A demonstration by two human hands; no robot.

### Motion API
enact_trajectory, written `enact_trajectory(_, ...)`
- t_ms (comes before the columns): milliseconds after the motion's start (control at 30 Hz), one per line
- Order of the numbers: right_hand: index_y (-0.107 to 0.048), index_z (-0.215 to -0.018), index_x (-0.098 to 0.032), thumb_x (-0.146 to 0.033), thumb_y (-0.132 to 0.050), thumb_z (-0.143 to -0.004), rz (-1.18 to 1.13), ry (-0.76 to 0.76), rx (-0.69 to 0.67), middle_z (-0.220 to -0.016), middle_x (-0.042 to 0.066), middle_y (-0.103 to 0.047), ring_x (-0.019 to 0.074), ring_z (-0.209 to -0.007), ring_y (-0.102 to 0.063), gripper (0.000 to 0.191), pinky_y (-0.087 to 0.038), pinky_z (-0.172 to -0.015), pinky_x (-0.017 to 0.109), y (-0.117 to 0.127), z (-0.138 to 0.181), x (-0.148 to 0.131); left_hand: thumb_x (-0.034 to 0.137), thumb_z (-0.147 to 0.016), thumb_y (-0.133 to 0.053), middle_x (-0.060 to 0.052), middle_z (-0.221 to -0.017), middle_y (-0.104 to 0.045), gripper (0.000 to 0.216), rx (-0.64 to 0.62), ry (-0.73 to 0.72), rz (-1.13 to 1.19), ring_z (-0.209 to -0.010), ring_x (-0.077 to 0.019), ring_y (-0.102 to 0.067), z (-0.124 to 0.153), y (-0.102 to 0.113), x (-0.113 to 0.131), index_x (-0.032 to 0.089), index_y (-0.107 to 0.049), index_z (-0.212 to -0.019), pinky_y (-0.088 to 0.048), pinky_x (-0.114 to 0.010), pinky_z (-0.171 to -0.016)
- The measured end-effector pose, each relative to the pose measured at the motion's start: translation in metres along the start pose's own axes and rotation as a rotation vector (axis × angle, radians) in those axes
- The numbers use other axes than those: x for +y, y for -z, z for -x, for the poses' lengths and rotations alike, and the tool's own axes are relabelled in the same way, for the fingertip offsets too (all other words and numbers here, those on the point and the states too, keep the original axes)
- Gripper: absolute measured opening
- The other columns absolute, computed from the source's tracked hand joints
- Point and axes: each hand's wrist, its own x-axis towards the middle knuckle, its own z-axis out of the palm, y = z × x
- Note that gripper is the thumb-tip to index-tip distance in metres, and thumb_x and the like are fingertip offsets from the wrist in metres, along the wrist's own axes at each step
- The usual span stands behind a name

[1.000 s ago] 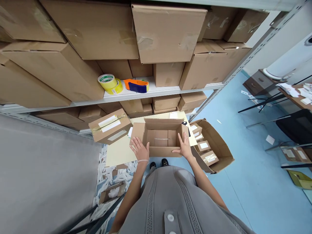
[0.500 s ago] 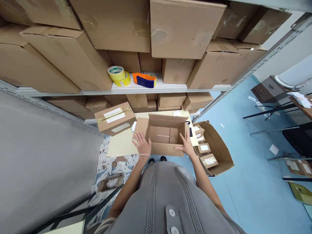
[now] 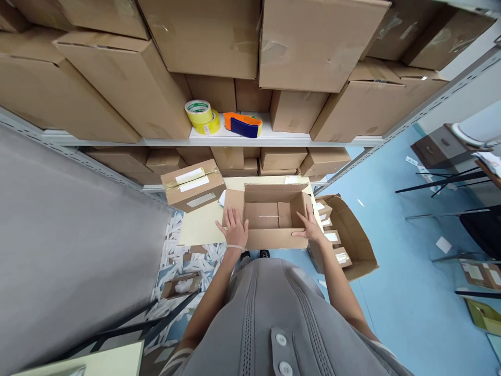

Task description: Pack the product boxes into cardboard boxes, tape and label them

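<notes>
An open, empty cardboard box (image 3: pixel 270 237) rests on a pale yellow table (image 3: pixel 198 230) in front of me. My left hand (image 3: pixel 236 230) lies flat with spread fingers on the box's left flap and wall. My right hand (image 3: pixel 311 228) presses its fingers against the box's right wall at the near corner. Both hands touch the box from outside. The box's bottom shows a taped seam.
A sealed, labelled box (image 3: pixel 192 184) sits on the table at the left. A large open carton (image 3: pixel 354 237) of small labelled parcels stands on the blue floor at the right. Yellow tape rolls (image 3: pixel 202 115) and an orange tape dispenser (image 3: pixel 242 124) lie on the shelf among stacked cartons.
The view has shifted so the shelves and box sit further right and higher. My hands stay on the box's two sides, and the box has turned slightly squarer to me.
</notes>
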Motion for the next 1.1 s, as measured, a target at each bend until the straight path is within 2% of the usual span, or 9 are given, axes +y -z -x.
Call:
enact_trajectory(133, -0.04, -0.147, -0.019, -0.077, -0.068, -0.061, 0.017, -0.01, 0.023, -0.161, 0.012, 0.016, 0.0394, -0.148, -0.002, 0.108, -0.02, -0.116, 0.054, -0.002, 0.0, -0.001, 0.036, -0.096, -0.029, -0.015, -0.158, -0.026, 0.057, 0.029, 0.139, 0.1, -0.146, -0.0298, -0.023, -0.046, 0.022, -0.028, 0.014, -0.033, -0.149, -0.007, -0.063, -0.116)
enact_trajectory(200, -0.042, -0.146, -0.018, -0.077, -0.068, -0.061, 0.015, -0.018, 0.03, -0.161, 0.012, 0.016, 0.0395, -0.148, -0.003, 0.107, -0.02, -0.116, 0.054, -0.003, 0.001, -0.002, 0.027, -0.096, -0.026, -0.01, -0.157, -0.031, 0.053, -0.036, 0.136, 0.173, -0.144, -0.0251, -0.029, -0.072, 0.033, -0.052, 0.018, -0.039, -0.147, -0.015, -0.056, -0.118)
enact_trajectory(300, -0.045, -0.144, -0.017, -0.077, -0.068, -0.062, 0.011, -0.037, 0.022, -0.161, 0.011, 0.017, 0.0387, -0.148, -0.004, 0.104, -0.023, -0.116, 0.052, -0.002, 0.002, -0.005, 0.009, -0.086, -0.03, -0.006, -0.157, -0.033, 0.061, -0.23, -0.117, 0.244, -0.144, -0.0162, -0.029, -0.106, 0.042, -0.084, 0.018, -0.042, -0.146, -0.025, -0.037, -0.118)
enact_trajectory(367, -0.046, -0.144, -0.017, -0.076, -0.067, -0.063, 0.007, -0.05, 0.012, -0.161, 0.01, 0.017, 0.0388, -0.148, -0.004, 0.103, -0.024, -0.116, 0.052, -0.002, 0.002, -0.006, 0.007, -0.08, -0.039, -0.005, -0.16, -0.025, 0.068, -0.33, -0.248, 0.189, -0.147, -0.0191, -0.021, -0.121, 0.041, -0.093, 0.02, -0.039, -0.147, -0.022, -0.037, -0.119)
enact_trajectory(433, -0.046, -0.144, -0.017, -0.076, -0.068, -0.063, 0.004, -0.06, 0.006, -0.161, 0.01, 0.017, 0.039, -0.148, -0.004, 0.103, -0.025, -0.116, 0.051, -0.001, 0.002, -0.008, 0.009, -0.076, -0.051, -0.006, -0.162, -0.017, 0.076, -0.413, -0.311, 0.073, -0.149, -0.0262, -0.012, -0.129, 0.035, -0.09, 0.023, -0.035, -0.149, -0.017, -0.046, -0.119)
enact_trajectory(567, -0.046, -0.144, -0.016, -0.075, -0.069, -0.063, -0.008, -0.056, 0.011, -0.161, 0.01, 0.017, 0.0381, -0.148, -0.003, 0.102, -0.025, -0.116, 0.05, 0.0, 0.002, -0.009, 0.013, -0.072, -0.064, -0.011, -0.162, -0.016, 0.088, -0.464, -0.325, -0.115, -0.149, -0.0329, -0.011, -0.134, 0.02, -0.069, 0.025, -0.028, -0.151, -0.015, -0.054, -0.117)
enact_trajectory(733, -0.049, -0.141, -0.016, -0.075, -0.07, -0.061, -0.05, -0.043, 0.031, -0.161, 0.012, 0.016, 0.0376, -0.148, -0.004, 0.102, -0.026, -0.116, 0.048, -0.001, 0.005, -0.009, 0.016, -0.075, -0.067, -0.011, -0.144, -0.041, 0.078, -0.372, -0.296, -0.151, -0.127, -0.0317, -0.046, -0.133, 0.019, -0.06, 0.033, -0.039, -0.146, -0.042, -0.043, -0.102)
enact_trajectory(867, -0.048, -0.142, -0.015, -0.073, -0.07, -0.064, -0.064, -0.06, 0.026, -0.161, 0.014, 0.013, 0.0373, -0.148, -0.007, 0.1, -0.028, -0.115, 0.048, -0.002, 0.007, -0.009, 0.024, -0.077, -0.068, -0.01, -0.135, -0.045, 0.074, -0.338, -0.252, -0.142, -0.114, -0.0305, -0.052, -0.126, 0.03, -0.068, 0.035, -0.042, -0.144, -0.05, -0.038, -0.088)
enact_trajectory(1100, -0.049, -0.141, -0.016, -0.075, -0.069, -0.064, -0.082, -0.033, 0.031, -0.162, 0.01, 0.013, 0.0362, -0.148, -0.004, 0.099, -0.027, -0.116, 0.046, 0.001, 0.005, -0.011, 0.033, -0.078, -0.066, -0.011, -0.133, -0.045, 0.068, -0.199, -0.053, -0.134, -0.115, -0.0314, -0.05, -0.108, 0.055, -0.105, 0.031, -0.044, -0.143, -0.05, -0.038, -0.086)
